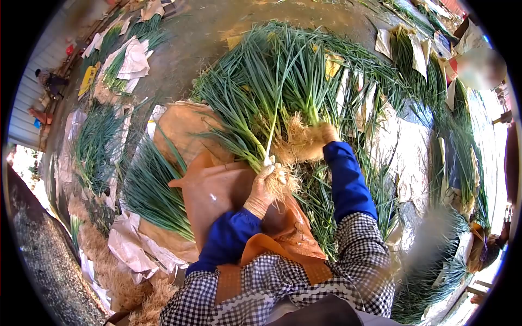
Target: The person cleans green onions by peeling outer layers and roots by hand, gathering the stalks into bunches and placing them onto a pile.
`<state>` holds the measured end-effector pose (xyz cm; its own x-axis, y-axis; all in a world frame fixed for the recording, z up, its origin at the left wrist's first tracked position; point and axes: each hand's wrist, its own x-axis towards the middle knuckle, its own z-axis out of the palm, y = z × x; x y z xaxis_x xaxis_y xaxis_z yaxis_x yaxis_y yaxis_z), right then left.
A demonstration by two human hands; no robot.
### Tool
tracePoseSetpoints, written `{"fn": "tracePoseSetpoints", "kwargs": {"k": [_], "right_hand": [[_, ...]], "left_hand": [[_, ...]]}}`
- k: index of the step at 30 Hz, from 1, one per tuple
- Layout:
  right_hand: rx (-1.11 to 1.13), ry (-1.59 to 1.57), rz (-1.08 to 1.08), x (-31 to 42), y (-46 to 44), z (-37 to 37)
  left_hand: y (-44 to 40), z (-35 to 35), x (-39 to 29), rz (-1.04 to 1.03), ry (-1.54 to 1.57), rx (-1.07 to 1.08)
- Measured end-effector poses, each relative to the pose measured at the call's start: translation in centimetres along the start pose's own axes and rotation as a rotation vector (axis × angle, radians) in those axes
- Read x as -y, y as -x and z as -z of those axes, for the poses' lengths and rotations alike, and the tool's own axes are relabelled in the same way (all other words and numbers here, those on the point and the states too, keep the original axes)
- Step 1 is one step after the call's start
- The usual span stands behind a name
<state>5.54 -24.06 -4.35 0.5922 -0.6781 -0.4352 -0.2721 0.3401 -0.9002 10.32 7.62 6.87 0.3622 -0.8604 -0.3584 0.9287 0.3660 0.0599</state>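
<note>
My left hand [265,187] is closed around the white root ends of a small bunch of green onions [254,146]. Pale roots hang out past its fingers, and the leaves point up and away from me. My right hand [328,132] reaches into the large heap of green onions [283,65], right beside a thick tangle of tan roots [299,142]. Its fingers are mostly hidden there, so their grip does not show. An orange-brown apron [217,195] covers my lap under the left hand.
On the left, another pile of green onions [155,182] lies on brown paper [187,130]. Trimmed roots [100,252] are heaped at the lower left. More bundles [459,141] line the right side. A person [50,81] is at the far left.
</note>
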Motion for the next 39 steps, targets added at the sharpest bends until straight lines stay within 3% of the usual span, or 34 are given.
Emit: {"fn": "tracePoseSetpoints", "kwargs": {"k": [3, 4, 5, 7, 9, 10, 11, 13, 15, 18, 22, 23, 25, 27, 28, 29, 30, 31, 35, 36, 37, 38, 39], "right_hand": [[-0.031, -0.108, 0.049, 12.9, 10.6, 1.0], [-0.079, 0.612, 0.288, 11.3, 9.3, 4.0], [0.066, -0.105, 0.101, 12.3, 12.8, 3.4], [0.058, 0.370, 0.045, 9.0, 14.6, 2.6], [0.143, 0.355, 0.286, 4.8, 16.0, 1.9], [0.088, -0.099, 0.076, 5.6, 18.6, -1.1], [0.117, -0.075, 0.094, 2.1, 17.9, -1.2], [-0.044, -0.076, 0.223, 2.0, 20.2, -4.4], [-0.064, 0.135, 0.249, 0.1, 19.6, -3.9], [0.069, -0.092, 0.017, 2.7, 21.2, -4.8], [-0.033, -0.117, 0.181, 1.5, 20.6, -3.7], [0.002, -0.339, 0.118, 2.3, 21.2, -3.9], [-0.058, -0.334, 0.130, 1.8, 20.4, -3.1], [-0.080, -0.090, 0.067, 0.9, 20.2, -3.3], [-0.088, 0.309, 0.203, -1.1, 19.3, -3.4], [-0.090, 0.710, 0.336, -1.9, 19.0, -3.9], [-0.205, 1.165, 0.670, -2.7, 19.2, -3.9], [-0.281, 1.196, 0.691, -0.6, 20.7, -4.8], [-0.259, 0.842, 0.490, -0.5, 24.1, -2.8], [-0.289, 0.506, 0.244, 0.7, 26.0, -2.1], [-0.359, 0.245, 0.194, 0.0, 26.8, 0.5], [-0.350, -0.380, 0.154, 1.1, 28.3, 2.2], [-0.483, 0.089, 0.175, -3.2, 27.2, 7.6]], "left_hand": [[0.0, 0.4, -0.5, -0.030, -0.017, 0.144], [0.2, -0.2, -0.1, -0.029, -0.032, 0.099], [0.6, -0.8, 0.4, -0.021, -0.049, 0.050], [0.7, -2.0, 2.8, 0.000, -0.043, 0.023], [0.4, -0.2, 5.4, 0.067, -0.171, -0.030], [0.2, 0.7, 6.4, 0.166, -0.144, -0.059], [0.0, 1.2, 7.3, 0.203, -0.140, -0.091], [0.4, -0.9, 8.7, 0.187, -0.182, -0.254], [-0.6, 1.4, 8.7, 0.207, -0.255, -0.171], [-0.3, 0.6, 7.8, 0.105, -0.284, -0.238], [-1.0, 1.1, 6.4, -0.061, -0.232, -0.245], [-1.4, 2.4, 6.2, -0.092, -0.180, -0.268], [-1.6, 3.6, 6.0, -0.078, -0.203, -0.277], [-0.9, 2.7, 6.3, 0.085, -0.189, -0.165], [-1.8, 4.8, 6.6, 0.228, -0.202, -0.022], [-0.5, 1.3, 7.5, 0.039, -0.432, -0.134], [-0.7, 1.8, 8.0, 0.027, -0.505, -0.198], [-1.2, 2.9, 8.3, 0.014, -0.578, -0.260], [-2.3, 4.6, 7.6, -0.113, -0.498, -0.283], [-1.8, 3.6, 7.0, -0.086, -0.455, -0.313], [-1.5, 3.0, 6.8, -0.053, -0.414, -0.344], [-2.1, 4.1, 6.7, -0.086, -0.318, -0.270], [-2.0, 4.3, 6.4, -0.071, -0.321, -0.277]]}}
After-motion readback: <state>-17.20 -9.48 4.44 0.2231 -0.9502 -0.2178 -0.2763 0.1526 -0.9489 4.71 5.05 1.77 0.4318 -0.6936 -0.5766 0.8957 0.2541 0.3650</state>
